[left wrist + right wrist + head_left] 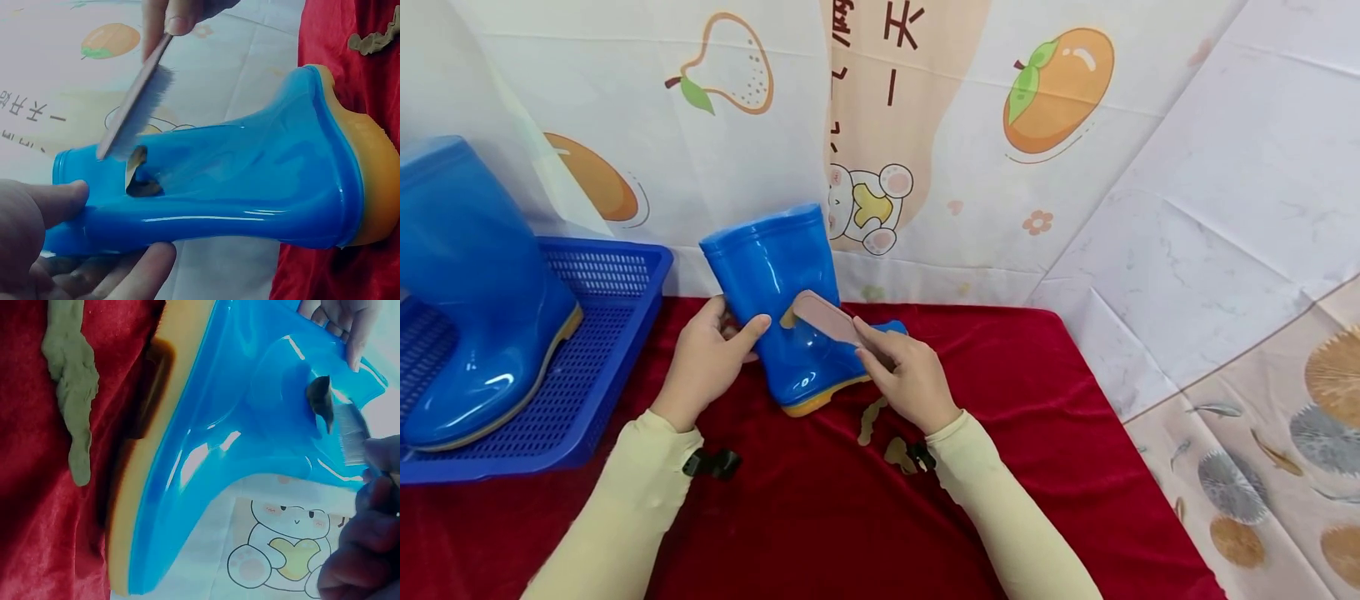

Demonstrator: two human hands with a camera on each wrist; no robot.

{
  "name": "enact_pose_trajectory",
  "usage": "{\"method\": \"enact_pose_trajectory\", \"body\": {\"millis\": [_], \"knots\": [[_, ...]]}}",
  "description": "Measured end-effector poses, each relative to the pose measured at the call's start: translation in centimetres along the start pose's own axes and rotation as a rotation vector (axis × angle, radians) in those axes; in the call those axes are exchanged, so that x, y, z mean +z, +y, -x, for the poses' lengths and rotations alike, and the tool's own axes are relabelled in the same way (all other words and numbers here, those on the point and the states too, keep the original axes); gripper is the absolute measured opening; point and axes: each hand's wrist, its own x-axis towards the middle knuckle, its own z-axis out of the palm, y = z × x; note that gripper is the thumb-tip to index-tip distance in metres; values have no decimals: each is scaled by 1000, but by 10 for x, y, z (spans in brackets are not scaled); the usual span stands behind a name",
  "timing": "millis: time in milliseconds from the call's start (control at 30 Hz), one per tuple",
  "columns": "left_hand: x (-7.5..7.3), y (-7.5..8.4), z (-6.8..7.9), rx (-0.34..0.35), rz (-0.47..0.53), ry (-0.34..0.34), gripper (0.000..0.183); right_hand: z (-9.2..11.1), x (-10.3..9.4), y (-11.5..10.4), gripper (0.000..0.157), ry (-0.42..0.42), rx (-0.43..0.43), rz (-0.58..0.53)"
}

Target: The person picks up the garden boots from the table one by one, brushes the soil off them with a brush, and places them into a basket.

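Note:
A glossy blue rain boot with a yellow sole stands on the red cloth, its toe pointing right. My left hand grips its shaft from the left, thumb on the near side and fingers behind. The right hand holds a brush by its handle; pale bristles show in the left wrist view. A greenish-brown lump of clay-like stuff sticks to the shaft, with the bristles right beside it. Part of the boot's toe is hidden behind the right hand in the head view.
At the left, a second blue boot stands in a blue plastic basket. Pieces of similar brownish stuff lie on the red cloth by the right wrist. A printed white curtain hangs close behind the boot.

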Motion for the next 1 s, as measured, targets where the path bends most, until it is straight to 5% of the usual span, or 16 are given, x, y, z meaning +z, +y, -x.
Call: {"method": "enact_pose_trajectory", "body": {"millis": [200,467,600,833,1000], "knots": [[5,1,0,33,-24,-67,66,1,4,-1,49,-65,-68,-30],[1,-8,-3,-4,48,40,65,3,4,3,43,-140,79,45],[-1,-10,-3,-9,61,50,66,3,4,4,41,-111,63,54],[2,-4,0,104,-35,-74,68,0,1,-1,43,9,-75,-16],[3,2,2,137,-84,-112,68,-1,1,-3,46,-2,-62,-48]]}}
